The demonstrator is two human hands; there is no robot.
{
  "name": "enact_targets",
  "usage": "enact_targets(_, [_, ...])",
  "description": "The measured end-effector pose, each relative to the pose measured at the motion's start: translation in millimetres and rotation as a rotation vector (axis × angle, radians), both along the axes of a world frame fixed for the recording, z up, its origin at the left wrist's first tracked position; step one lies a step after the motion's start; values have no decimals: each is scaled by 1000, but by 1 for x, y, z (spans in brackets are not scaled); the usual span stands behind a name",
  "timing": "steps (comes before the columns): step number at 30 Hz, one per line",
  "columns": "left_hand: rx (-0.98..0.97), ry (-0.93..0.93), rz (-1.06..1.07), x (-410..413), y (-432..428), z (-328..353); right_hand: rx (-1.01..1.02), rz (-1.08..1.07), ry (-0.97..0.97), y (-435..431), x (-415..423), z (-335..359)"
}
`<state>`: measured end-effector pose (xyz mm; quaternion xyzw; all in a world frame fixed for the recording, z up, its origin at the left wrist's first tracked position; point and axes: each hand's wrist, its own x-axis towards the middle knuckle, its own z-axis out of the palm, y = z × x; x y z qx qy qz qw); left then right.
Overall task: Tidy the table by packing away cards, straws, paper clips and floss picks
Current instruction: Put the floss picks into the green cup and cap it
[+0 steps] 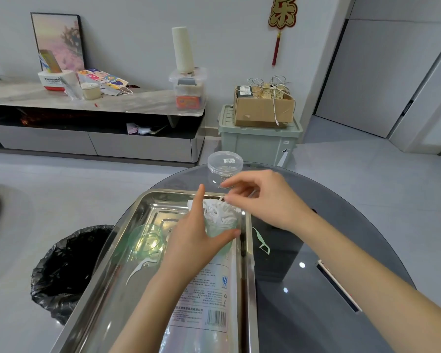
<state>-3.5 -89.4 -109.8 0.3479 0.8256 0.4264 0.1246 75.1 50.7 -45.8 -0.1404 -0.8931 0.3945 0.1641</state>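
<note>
**What Lies Where**

A rectangular stainless-steel tray (138, 212) is set on a dark round glass table (341, 225). In its far right corner a green translucent plastic cup (220, 229) is stood, with white plastic floss picks (218, 212) in it; a clear round plastic jar (224, 166) is placed behind the tray.

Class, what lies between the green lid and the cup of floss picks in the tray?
In the head view, the left hand, which grips the cup; the green lid sits beside it.
</note>
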Motion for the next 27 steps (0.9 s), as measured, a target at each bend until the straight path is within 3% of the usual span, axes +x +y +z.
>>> enact_targets(3, [26,-17,15,-2,-2,-4,-6,-140,154,20,-1,-2])
enact_targets(4, [41,-16,17,-2,-4,-4,16,-188,124,32,-4,-8])
enact_targets(6, [55,7,9,-3,-6,-4,119,-218,-120,58,-11,-28])
enact_targets(9, [28,71,-17,-5,-7,-5,211,-131,-411,81,-24,-68])
enact_targets(13, [-20,123,-16,-6,-6,-7,372,-8,-426,95,-55,-95])
enact_targets(20, [-25,186,-2,-4,-5,-2,661,-7,-449,105,-72,-104])
enact_targets(27, [-27,108,89,3,-5,-1,745,75,-723,93,-50,-83])
